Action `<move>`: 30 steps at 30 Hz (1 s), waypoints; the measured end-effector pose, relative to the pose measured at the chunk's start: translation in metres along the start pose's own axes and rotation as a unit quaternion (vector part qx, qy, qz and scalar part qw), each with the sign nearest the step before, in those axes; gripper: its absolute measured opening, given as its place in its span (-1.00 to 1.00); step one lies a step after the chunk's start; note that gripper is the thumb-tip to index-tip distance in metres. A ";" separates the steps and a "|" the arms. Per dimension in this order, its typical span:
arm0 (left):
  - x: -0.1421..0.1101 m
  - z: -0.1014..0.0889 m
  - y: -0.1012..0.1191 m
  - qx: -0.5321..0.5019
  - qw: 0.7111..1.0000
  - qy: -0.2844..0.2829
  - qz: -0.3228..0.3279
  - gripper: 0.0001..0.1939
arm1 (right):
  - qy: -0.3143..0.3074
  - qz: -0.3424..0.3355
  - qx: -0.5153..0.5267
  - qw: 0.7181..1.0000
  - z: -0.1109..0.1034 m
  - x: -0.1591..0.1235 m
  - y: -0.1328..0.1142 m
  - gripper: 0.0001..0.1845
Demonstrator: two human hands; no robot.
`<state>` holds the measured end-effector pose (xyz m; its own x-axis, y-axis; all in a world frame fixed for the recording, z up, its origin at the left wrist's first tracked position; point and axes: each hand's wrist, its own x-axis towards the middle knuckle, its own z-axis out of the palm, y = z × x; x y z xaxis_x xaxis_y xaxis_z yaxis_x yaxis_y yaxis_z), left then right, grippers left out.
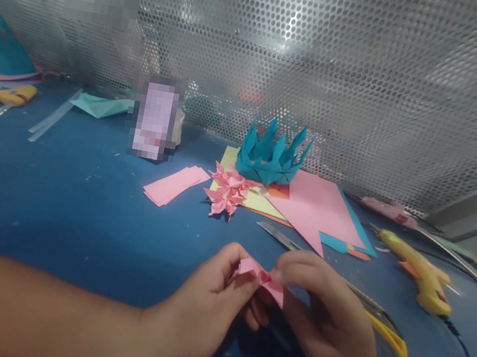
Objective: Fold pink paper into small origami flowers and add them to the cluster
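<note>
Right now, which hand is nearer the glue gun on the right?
Right. The right hand is left of the glue gun; the left hand is farther left.

Pink paper (276, 291) slants, folded (one corner pointed)

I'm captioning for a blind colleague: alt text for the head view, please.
The left hand and right hand pinch folded pink paper over a blue table. Beyond are pink paper flowers, a spiky teal paper crown and coloured sheets; a yellow glue gun lies to the right.
</note>
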<state>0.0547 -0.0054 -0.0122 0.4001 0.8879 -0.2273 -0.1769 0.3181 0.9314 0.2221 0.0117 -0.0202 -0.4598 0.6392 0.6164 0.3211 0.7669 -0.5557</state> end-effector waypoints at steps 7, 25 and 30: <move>0.001 -0.001 -0.002 -0.042 0.999 0.002 0.015 -0.88 | -0.072 -0.077 -0.097 0.990 -0.006 0.001 -0.002 -0.68; 0.003 0.001 0.000 -0.030 0.999 0.013 -0.023 -0.87 | 0.012 0.015 -0.068 0.998 0.001 0.000 -0.002 -0.77; 0.003 0.001 -0.001 -0.045 0.999 0.007 -0.023 -0.89 | 0.015 0.029 -0.027 0.999 0.001 -0.002 0.000 -0.77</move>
<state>0.0571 -0.0039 -0.0137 0.3970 0.8758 -0.2745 -0.2385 0.3872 0.8906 0.2224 0.0099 -0.0220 -0.4145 0.6833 0.6011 0.3917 0.7301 -0.5599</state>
